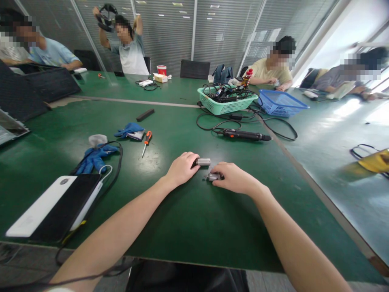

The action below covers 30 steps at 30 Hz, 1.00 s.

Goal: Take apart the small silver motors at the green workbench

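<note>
Grey metal cylinders lie against the left hand and right hand.

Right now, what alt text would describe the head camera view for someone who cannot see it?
On a green workbench, the left hand touches a small metal cylinder and the right hand a second metal cylinder. Beyond them lie an orange-handled screwdriver and a corded electric screwdriver.

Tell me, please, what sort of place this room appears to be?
It looks like an electronics assembly workshop: a long green workbench holds a corded electric screwdriver, an orange-handled screwdriver and a mint-green basket of cables.
</note>
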Each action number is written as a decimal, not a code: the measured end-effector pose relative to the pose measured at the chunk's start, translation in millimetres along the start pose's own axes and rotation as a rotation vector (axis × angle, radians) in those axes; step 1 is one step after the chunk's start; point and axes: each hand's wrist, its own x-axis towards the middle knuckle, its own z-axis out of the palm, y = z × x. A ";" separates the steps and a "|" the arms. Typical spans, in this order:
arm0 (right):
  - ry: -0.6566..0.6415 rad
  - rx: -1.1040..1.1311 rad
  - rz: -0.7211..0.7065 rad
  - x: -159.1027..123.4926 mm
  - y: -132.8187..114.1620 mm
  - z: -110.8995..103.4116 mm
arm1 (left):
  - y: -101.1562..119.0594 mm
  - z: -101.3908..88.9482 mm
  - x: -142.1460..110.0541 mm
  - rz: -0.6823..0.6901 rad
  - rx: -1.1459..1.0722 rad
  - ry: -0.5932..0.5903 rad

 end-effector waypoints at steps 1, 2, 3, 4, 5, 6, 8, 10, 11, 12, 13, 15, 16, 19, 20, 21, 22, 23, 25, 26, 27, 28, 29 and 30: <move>0.011 0.022 -0.025 1.7 -6.5 3.5 | -0.2 0.5 -0.5 0.004 -0.002 0.002; 0.023 0.041 -0.049 2.9 -12.6 6.7 | -0.4 1.0 -1.1 0.009 -0.002 0.005; 0.030 0.056 -0.072 3.7 -18.0 9.4 | -0.6 1.6 -1.7 0.015 -0.003 0.009; 0.033 0.064 -0.090 4.1 -22.3 11.6 | -1.0 2.2 -2.2 0.022 -0.004 0.014; 0.034 0.068 -0.101 4.3 -25.2 13.1 | -1.4 2.6 -2.9 0.028 -0.009 0.023; 0.031 0.069 -0.107 4.2 -26.8 13.9 | -2.0 2.7 -3.6 0.032 -0.018 0.038; 0.022 0.071 -0.103 3.7 -26.0 14.0 | -3.3 1.3 -6.0 0.035 -0.042 0.082; 0.004 0.077 -0.095 3.1 -21.6 12.6 | -4.2 -2.9 -9.7 0.029 -0.064 0.123; -0.004 0.078 -0.089 2.8 -18.8 11.7 | -4.3 -5.9 -11.9 0.031 -0.065 0.129; -0.010 0.077 -0.081 2.6 -16.0 10.8 | -3.9 -9.2 -14.1 0.049 -0.058 0.124; -0.011 0.075 -0.070 2.4 -13.3 10.0 | -3.0 -12.5 -16.3 0.075 -0.053 0.105; 0.005 0.073 -0.041 2.3 -9.0 9.1 | 0.2 -17.7 -19.6 0.144 -0.055 0.026; 0.020 0.072 -0.026 2.4 -7.5 8.9 | 2.3 -19.2 -20.6 0.181 -0.054 -0.017; 0.064 0.072 -0.007 3.5 -5.4 9.7 | 8.1 -18.8 -20.9 0.243 -0.018 -0.103; 0.075 0.074 -0.008 4.1 -5.2 10.3 | 9.3 -17.6 -20.3 0.256 -0.004 -0.125; 0.083 0.077 -0.011 4.8 -5.1 11.1 | 9.9 -16.3 -19.6 0.262 0.009 -0.139; 0.092 0.081 -0.014 5.4 -5.1 12.1 | 10.1 -14.9 -18.8 0.261 0.017 -0.148; 0.100 0.085 -0.017 6.0 -5.1 13.0 | 10.0 -13.7 -18.1 0.256 0.022 -0.153; 0.118 0.092 -0.022 6.7 -5.3 14.7 | 9.1 -12.1 -17.1 0.243 0.026 -0.153; 0.123 0.094 -0.025 6.8 -5.4 15.3 | 8.6 -11.6 -16.8 0.239 0.028 -0.153; 0.126 0.098 -0.028 6.9 -5.6 15.6 | 8.1 -11.3 -16.6 0.238 0.029 -0.153; 0.127 0.101 -0.030 6.8 -5.7 15.7 | 7.8 -11.1 -16.5 0.236 0.028 -0.153; 0.127 0.104 -0.033 6.8 -5.8 15.7 | 7.6 -11.0 -16.5 0.234 0.025 -0.152; 0.127 0.106 -0.034 6.7 -5.8 15.5 | 7.5 -11.0 -16.4 0.232 0.018 -0.152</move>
